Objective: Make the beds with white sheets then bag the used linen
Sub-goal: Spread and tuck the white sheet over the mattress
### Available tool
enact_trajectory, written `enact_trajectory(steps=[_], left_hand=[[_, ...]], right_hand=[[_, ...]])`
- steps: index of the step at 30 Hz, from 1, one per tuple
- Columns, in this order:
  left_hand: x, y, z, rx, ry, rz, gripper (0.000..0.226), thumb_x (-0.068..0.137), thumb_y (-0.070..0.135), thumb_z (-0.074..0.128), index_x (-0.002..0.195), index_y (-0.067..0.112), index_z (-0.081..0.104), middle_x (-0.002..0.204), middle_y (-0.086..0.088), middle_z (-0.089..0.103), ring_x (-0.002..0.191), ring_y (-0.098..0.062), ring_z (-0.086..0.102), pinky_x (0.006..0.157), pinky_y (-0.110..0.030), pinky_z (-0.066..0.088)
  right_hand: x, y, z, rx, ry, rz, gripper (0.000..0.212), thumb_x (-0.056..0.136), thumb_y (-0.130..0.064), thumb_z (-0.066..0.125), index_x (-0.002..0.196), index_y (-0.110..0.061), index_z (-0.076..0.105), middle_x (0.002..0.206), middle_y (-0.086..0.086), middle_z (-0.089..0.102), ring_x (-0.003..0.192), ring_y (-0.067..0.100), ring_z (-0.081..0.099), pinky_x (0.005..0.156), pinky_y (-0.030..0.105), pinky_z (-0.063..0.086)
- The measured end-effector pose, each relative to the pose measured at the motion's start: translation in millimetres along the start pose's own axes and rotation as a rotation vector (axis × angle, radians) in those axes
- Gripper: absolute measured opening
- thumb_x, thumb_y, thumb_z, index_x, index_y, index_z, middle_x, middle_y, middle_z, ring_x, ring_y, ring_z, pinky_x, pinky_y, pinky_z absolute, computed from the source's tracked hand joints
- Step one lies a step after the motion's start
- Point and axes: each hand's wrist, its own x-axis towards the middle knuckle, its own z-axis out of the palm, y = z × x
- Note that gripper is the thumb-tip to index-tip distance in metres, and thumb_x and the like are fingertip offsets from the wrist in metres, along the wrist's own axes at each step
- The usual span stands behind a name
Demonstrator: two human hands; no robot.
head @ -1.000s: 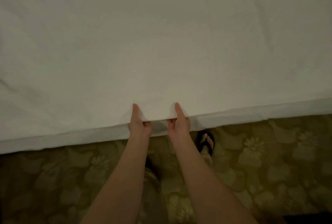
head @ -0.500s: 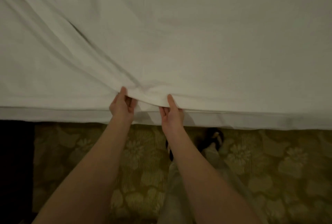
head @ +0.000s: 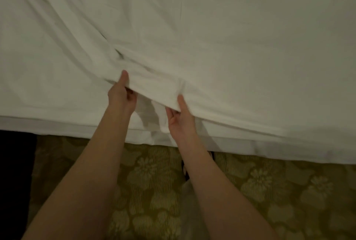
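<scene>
Across the upper two thirds of the head view: one white sheet (head: 212, 37) spread over one bed, its near edge running roughly left to right and sloping slightly down toward the right. Count: two bare hands, two bare forearms, one sheet in hand; a second white layer (head: 57, 126) shows as a flat band below the lifted edge along the bed side. Left hand (head: 121, 95) pinches the sheet's near edge, thumb lying on top of the cloth, remaining fingers curled underneath. Right hand (head: 179, 118) grips the same edge just to the right and lower, thumb on top, fingers curled under the fold. Hands are near each other but apart, with a short raised span of cloth between them. Long creases fan from the left hand's grip toward the upper left corner, so the pull line runs diagonally. Right half of the sheet lies smooth. Below the bed: patterned floral carpet (head: 269, 191), one dark sandal strap (head: 185, 170) partly visible beside the right forearm, one dark unlit area (head: 15, 172) at far left, contents not discernible.
</scene>
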Motion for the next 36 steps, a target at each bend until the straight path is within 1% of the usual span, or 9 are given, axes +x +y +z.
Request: enact_trajectory(steps=[3,9,16,20,23,26,29,31,36], left_hand=[[-19.9,14.2,-8.3,-0.059,-0.101,0.014,0.017,0.094,0.016,0.06,0.106,0.004,0.065,0.099,-0.007,0.074,0.09,-0.015,0.072,0.079,-0.027,0.059],[-22.2,-29.7,-88.7,0.083,0.249,-0.081,0.006,0.093,0.014,0.063,0.096,0.008,0.063,0.102,-0.006,0.066,0.085,-0.013,0.064,0.06,-0.021,0.057],[-13.3,-11.1,-90.9,0.126,0.254,-0.064,0.012,0.088,0.011,0.07,0.098,0.007,0.066,0.099,-0.006,0.068,0.087,-0.017,0.066,0.067,-0.027,0.059],[6.5,20.7,-88.9,0.163,0.317,0.003,0.019,0.09,0.009,0.067,0.108,0.003,0.064,0.109,-0.01,0.067,0.091,-0.019,0.065,0.065,-0.026,0.058],[25.6,43.3,-90.2,0.221,0.352,0.038,0.035,0.09,0.01,0.067,0.123,0.0,0.06,0.114,-0.01,0.065,0.098,-0.021,0.064,0.071,-0.026,0.058],[45.7,67.4,-87.7,0.322,0.336,0.074,0.03,0.09,0.008,0.066,0.119,0.0,0.059,0.102,-0.007,0.064,0.094,-0.021,0.062,0.084,-0.031,0.055],[68.1,100.2,-77.9,0.418,0.315,0.109,0.007,0.09,0.008,0.065,0.086,0.005,0.06,0.086,-0.006,0.063,0.082,-0.022,0.06,0.079,-0.031,0.053],[90.4,127.6,-72.2,0.51,0.31,0.151,0.022,0.09,0.01,0.063,0.069,0.012,0.056,0.076,-0.002,0.06,0.084,-0.025,0.059,0.084,-0.035,0.054],[141.1,196.9,-68.5,0.647,0.253,0.197,0.016,0.092,0.018,0.063,0.099,0.003,0.063,0.094,-0.008,0.06,0.091,-0.025,0.058,0.093,-0.035,0.052]], right_hand=[[-5.6,-16.2,18.0,-0.01,-0.103,0.006,0.037,0.088,-0.01,0.066,0.125,-0.009,0.06,0.119,0.011,0.067,0.103,0.018,0.066,0.075,0.028,0.059],[-0.9,23.6,-44.2,-0.169,0.141,0.07,0.049,0.086,-0.012,0.069,0.132,-0.004,0.054,0.123,0.013,0.064,0.111,0.023,0.062,0.078,0.03,0.059],[0.2,28.8,-49.5,-0.081,0.165,0.052,0.036,0.085,-0.014,0.071,0.119,-0.005,0.062,0.119,0.012,0.066,0.109,0.022,0.063,0.083,0.033,0.057],[-0.7,52.9,-45.8,-0.074,0.17,0.066,0.042,0.086,-0.013,0.069,0.126,-0.005,0.058,0.123,0.012,0.064,0.112,0.022,0.061,0.083,0.03,0.057],[1.3,82.2,-32.0,-0.095,0.179,0.076,0.044,0.086,-0.011,0.069,0.128,-0.005,0.056,0.125,0.013,0.063,0.11,0.021,0.062,0.08,0.026,0.057],[3.9,117.6,-8.1,-0.093,0.198,0.062,0.046,0.085,-0.008,0.07,0.128,-0.005,0.056,0.123,0.013,0.063,0.107,0.021,0.062,0.078,0.027,0.058],[11.2,157.1,24.4,-0.07,0.204,0.039,0.046,0.085,-0.007,0.07,0.129,-0.007,0.056,0.12,0.01,0.063,0.105,0.02,0.061,0.081,0.028,0.054],[20.2,185.9,48.6,-0.035,0.187,0.01,0.046,0.086,-0.007,0.068,0.131,-0.008,0.055,0.121,0.009,0.063,0.105,0.02,0.061,0.077,0.027,0.054],[37.3,245.7,107.8,0.062,0.201,-0.053,0.042,0.089,-0.006,0.065,0.13,-0.006,0.054,0.127,0.012,0.061,0.108,0.022,0.06,0.078,0.028,0.053]])
